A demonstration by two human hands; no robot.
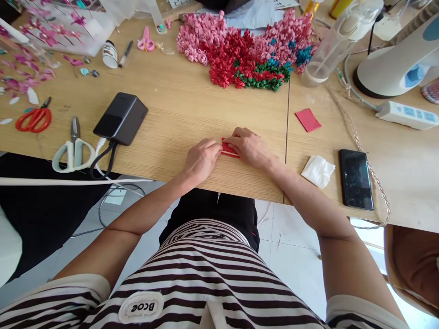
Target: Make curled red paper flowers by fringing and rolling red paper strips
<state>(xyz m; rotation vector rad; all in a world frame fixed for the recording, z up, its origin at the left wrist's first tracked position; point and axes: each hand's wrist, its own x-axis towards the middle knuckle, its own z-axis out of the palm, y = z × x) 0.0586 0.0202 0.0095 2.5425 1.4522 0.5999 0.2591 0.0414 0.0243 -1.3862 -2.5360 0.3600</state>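
Observation:
A small folded strip of red paper (229,149) lies on the pale wood table (178,100) near its front edge, partly covered by both hands. My left hand (202,160) pinches its left end. My right hand (248,147) presses down on its right end, fingers curled over the paper. A loose square of red paper (308,119) lies on the table to the right of my right hand, not touching it.
Red, pink and green curled paper flowers (247,55) are massed at the back. Scissors (33,115), a power bank (120,118), a phone (356,179), a tissue (318,171), a power strip (407,114) and a fan base (394,59) surround the work area.

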